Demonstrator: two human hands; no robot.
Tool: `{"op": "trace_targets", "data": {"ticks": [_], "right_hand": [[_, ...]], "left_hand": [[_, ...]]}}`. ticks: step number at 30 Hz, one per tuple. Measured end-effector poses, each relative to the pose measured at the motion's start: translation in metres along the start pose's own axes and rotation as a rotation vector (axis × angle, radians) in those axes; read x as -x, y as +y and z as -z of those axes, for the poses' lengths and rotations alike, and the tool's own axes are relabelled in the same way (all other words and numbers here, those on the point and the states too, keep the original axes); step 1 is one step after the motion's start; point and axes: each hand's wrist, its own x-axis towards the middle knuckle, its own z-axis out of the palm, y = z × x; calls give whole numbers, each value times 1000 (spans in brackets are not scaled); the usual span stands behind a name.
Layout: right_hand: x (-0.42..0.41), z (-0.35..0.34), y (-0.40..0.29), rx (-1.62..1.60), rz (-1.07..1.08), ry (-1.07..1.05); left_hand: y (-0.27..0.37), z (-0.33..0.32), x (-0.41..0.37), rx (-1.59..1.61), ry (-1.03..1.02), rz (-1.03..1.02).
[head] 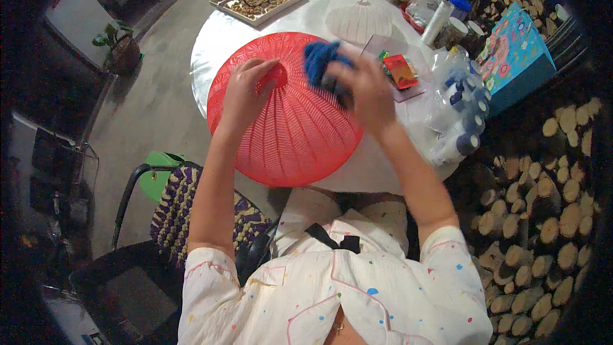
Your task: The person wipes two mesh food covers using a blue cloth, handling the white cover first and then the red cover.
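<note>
A large red plastic mesh food cover point(287, 125), dome-shaped with ribs, is in front of me over the near part of the round table. At its top my left hand point(251, 81) pinches the small round knob area with thumb and fingers. My right hand point(366, 84), blurred, holds a bunched blue cloth point(322, 63) against or just above the cover's right side. Part of the cloth is hidden by the fingers. A clear tray point(414, 93) with red and green packets point(401, 72) lies to the right of the right hand.
A white mesh cover point(360, 19) and a tray of nuts point(258, 2) stand on the far side of the white table point(206, 58). Bagged fruit, jars, wrapped bottles point(462, 105) and a blue gift bag point(517, 58) are at right. Stacked logs point(541, 230) and a chair point(129, 278) flank me.
</note>
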Motion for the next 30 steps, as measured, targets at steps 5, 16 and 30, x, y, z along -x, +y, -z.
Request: {"op": "trace_targets", "data": {"ticks": [5, 16, 30], "right_hand": [[-30, -29, 52, 52, -244, -38], [20, 0, -71, -83, 238, -56], [72, -10, -88, -32, 122, -24]], "left_hand": [[3, -6, -4, -6, -10, 36], [-10, -8, -1, -1, 19, -25], [-5, -10, -1, -13, -9, 66]]}}
